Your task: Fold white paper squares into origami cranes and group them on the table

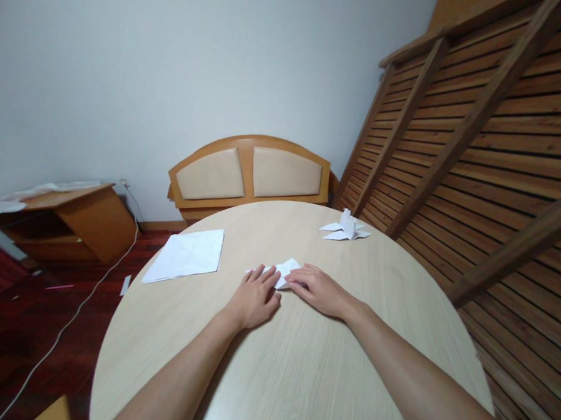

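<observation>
A small folded white paper [289,267] lies on the round table [288,360] in front of me, partly covered by both hands. My left hand [257,301] rests on its left side, fingers stretched out flat and holding it against the tabletop. On the right side, the fingers of my right hand [323,290] are closed over the paper's edge, with the thumb toward me. The paper's exact folds are hidden under the fingers. Beyond my right hand stand folded white paper figures [348,227] with pointed, wing-like ends.
A stack of white paper sheets [186,255] lies at the table's left. Slatted wooden panels [493,136] lean close along the right side. Behind the table is a padded headboard [248,174]. A wooden desk [93,216] and a white cable [74,318] are at left.
</observation>
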Motion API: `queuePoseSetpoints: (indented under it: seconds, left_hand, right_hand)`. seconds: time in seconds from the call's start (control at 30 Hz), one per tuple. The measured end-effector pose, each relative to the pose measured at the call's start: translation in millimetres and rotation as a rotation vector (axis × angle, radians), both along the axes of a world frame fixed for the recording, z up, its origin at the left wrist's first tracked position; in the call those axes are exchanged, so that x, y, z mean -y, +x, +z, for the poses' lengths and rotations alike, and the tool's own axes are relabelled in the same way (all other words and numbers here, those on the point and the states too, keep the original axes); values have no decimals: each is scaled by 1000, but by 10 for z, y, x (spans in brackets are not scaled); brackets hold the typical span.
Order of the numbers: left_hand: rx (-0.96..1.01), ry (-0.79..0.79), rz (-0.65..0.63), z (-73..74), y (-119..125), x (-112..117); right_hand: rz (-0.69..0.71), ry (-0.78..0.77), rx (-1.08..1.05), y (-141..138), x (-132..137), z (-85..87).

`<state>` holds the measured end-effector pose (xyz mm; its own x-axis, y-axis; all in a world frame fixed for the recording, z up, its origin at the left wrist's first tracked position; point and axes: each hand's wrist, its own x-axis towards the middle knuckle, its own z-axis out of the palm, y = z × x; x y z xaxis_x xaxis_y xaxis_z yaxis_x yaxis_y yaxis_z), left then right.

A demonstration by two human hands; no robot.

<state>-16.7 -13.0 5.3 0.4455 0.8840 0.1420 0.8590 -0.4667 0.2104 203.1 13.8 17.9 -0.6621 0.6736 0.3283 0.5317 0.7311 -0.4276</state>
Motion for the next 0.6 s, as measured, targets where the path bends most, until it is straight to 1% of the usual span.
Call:
queuePoseSetpoints:
  seconds: [0.13,0.23,0.4,0.5,0.6]
  left_hand:
    - [84,102,-24,11,1,-44]
    - [141,120,-23,21,-17,-88]
    - [175,137,76,43,-37,-101]
    - [237,143,108,64,-27,-83]
    - [298,117,170,85,-21,-69]
  right_hand:
    - [-40,-24,-66,-12,-18,4]
    - [-103,-46,-105,-5,-12,38]
    - [-167,-57,-226,32,-7,84]
    - [-221,-51,-273,52,-27,81]
    - [-268,-50,-336,64,-56,70]
